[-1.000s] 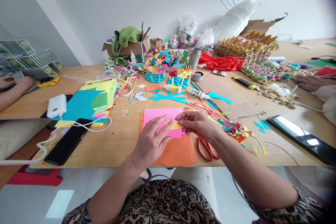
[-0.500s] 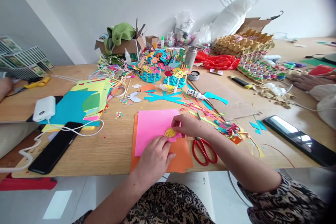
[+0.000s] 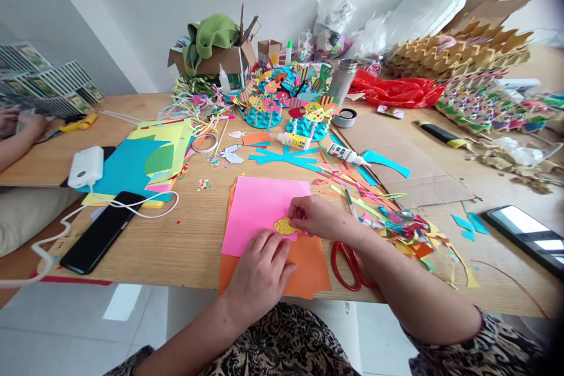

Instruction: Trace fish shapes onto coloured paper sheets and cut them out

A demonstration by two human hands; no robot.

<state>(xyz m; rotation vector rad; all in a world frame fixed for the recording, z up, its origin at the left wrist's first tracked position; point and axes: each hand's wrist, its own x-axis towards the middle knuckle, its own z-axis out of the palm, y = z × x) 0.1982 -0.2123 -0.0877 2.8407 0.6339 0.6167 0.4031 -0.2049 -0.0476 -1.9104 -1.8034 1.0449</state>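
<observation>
A yellow paper fish point(image 3: 284, 226) with dark dots lies against the lower right part of a pink paper sheet point(image 3: 255, 205). My right hand point(image 3: 315, 217) pinches its tail end between thumb and fingers. Flat across the lower edge of the pink sheet rests my left hand point(image 3: 262, 270), fingers stretched out just below the fish. Orange paper point(image 3: 311, 270) sticks out from under the pink sheet. Red-handled scissors point(image 3: 346, 267) lie right of the papers, partly hidden beneath my right forearm.
Paper scraps point(image 3: 409, 229), a pen point(image 3: 351, 202) and glue bottles point(image 3: 346, 154) lie to the right. Blue paper-fish decorations point(image 3: 264, 117) stand behind. Phones point(image 3: 101, 232) lie on both sides, a white cable point(image 3: 176, 205) at left. Another person's hand point(image 3: 30, 129) is at far left.
The camera view has shifted, so most of the table appears further right. The fish looks flatter against the pink paper, still in my right hand. My left hand stays on the papers.
</observation>
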